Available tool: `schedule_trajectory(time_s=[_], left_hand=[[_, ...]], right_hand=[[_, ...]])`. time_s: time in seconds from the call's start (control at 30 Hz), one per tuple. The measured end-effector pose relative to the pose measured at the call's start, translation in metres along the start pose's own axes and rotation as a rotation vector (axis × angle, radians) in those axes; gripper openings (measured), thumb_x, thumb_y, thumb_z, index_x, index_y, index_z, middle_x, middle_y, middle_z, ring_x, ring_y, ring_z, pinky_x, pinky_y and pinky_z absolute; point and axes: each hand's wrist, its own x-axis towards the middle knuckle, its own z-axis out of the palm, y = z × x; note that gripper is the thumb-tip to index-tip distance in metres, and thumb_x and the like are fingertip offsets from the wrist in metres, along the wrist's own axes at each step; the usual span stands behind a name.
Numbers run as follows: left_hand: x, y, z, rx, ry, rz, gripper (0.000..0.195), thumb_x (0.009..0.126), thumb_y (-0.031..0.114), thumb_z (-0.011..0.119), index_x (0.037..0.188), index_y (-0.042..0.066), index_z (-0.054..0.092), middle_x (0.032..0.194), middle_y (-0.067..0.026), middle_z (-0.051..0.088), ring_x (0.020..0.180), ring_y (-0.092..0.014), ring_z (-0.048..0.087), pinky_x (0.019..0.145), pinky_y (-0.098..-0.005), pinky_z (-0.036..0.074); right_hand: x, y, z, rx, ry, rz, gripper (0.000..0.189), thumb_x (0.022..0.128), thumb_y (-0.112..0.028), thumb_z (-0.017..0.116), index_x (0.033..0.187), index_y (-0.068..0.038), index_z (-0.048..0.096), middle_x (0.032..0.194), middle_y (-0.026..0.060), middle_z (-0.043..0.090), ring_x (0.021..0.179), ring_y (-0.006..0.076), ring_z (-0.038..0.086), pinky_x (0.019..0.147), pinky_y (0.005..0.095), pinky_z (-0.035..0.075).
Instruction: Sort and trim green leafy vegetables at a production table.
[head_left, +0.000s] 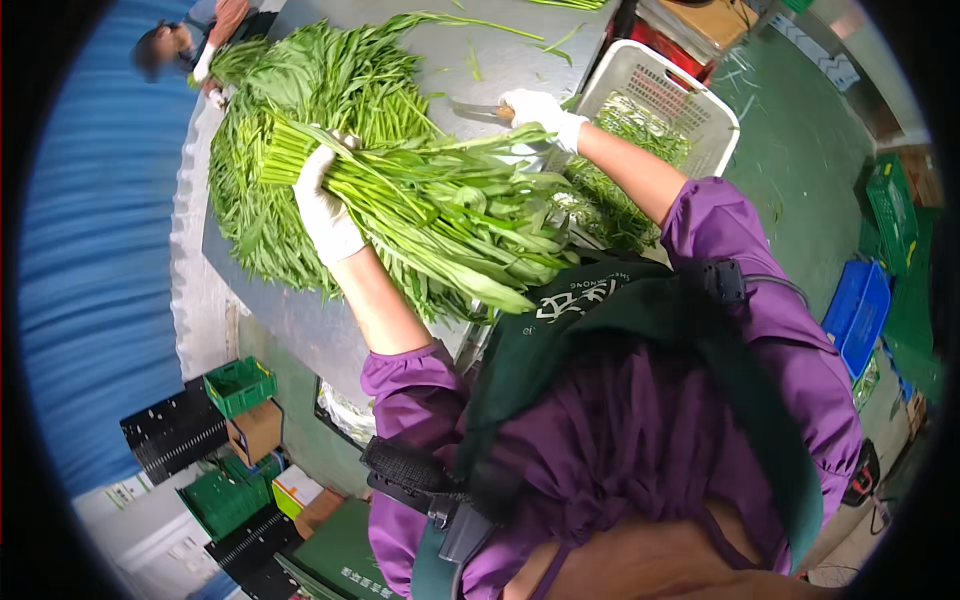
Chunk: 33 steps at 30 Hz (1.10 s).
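Observation:
My left hand (324, 206), in a white glove, is closed around a thick bunch of leafy green stems (427, 199), likely water spinach. The cut stem ends point left, while the leaves spread right towards my apron. In my white-gloved right hand (536, 112) is a knife (474, 111) with a wooden handle, its blade pointing left. Leaf tips of the bunch reach just below that hand. A large heap of the same greens (330, 82) lies on the metal table (517, 64), behind and beneath the held bunch.
Right of the table stands a white plastic basket (718, 120) with loose greens inside. Another person's sleeve (227, 21) and gloved hands are at the heap's far left. Green crates (238, 384) and cardboard boxes (256, 429) sit lower left; a blue crate (857, 315) is at right.

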Motion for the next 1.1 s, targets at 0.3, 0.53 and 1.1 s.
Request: schedule_trajectory(time_s=[0.3, 0.53, 1.1], left_hand=[[0.013, -0.023, 0.037, -0.128, -0.003, -0.011, 0.024, 0.076, 0.010, 0.063, 0.094, -0.003, 0.055, 0.086, -0.0117, 0.057, 0.083, -0.024, 0.055, 0.086, -0.0380, 0.046], [0.066, -0.087, 0.138, -0.071, -0.148, -0.076, 0.023, 0.081, 0.016, 0.059, 0.096, -0.001, 0.056, 0.089, -0.0131, 0.060, 0.085, -0.025, 0.060, 0.085, -0.0368, 0.049], [0.067, -0.156, 0.240, 0.149, -0.303, -0.159, 0.020, 0.080, 0.013, 0.061, 0.089, -0.003, 0.066, 0.088, -0.0104, 0.065, 0.079, -0.020, 0.061, 0.075, -0.0328, 0.051]], right_hand=[[-0.001, -0.082, -0.124, 0.809, 0.011, -0.229, 0.062, 0.095, -0.044, 0.046, 0.146, -0.013, 0.028, 0.140, 0.0093, 0.043, 0.129, 0.0197, 0.038, 0.107, 0.0318, 0.028], [-0.117, -0.074, -0.135, 1.805, 0.001, 0.315, 0.051, 0.094, -0.045, 0.049, 0.127, -0.006, 0.051, 0.133, 0.0096, 0.049, 0.120, 0.0173, 0.047, 0.103, 0.0288, 0.036], [-0.224, -0.057, -0.124, 1.918, 0.204, 0.559, 0.048, 0.093, -0.024, 0.051, 0.137, -0.006, 0.039, 0.135, 0.0116, 0.048, 0.118, 0.0202, 0.051, 0.099, 0.0360, 0.043]])
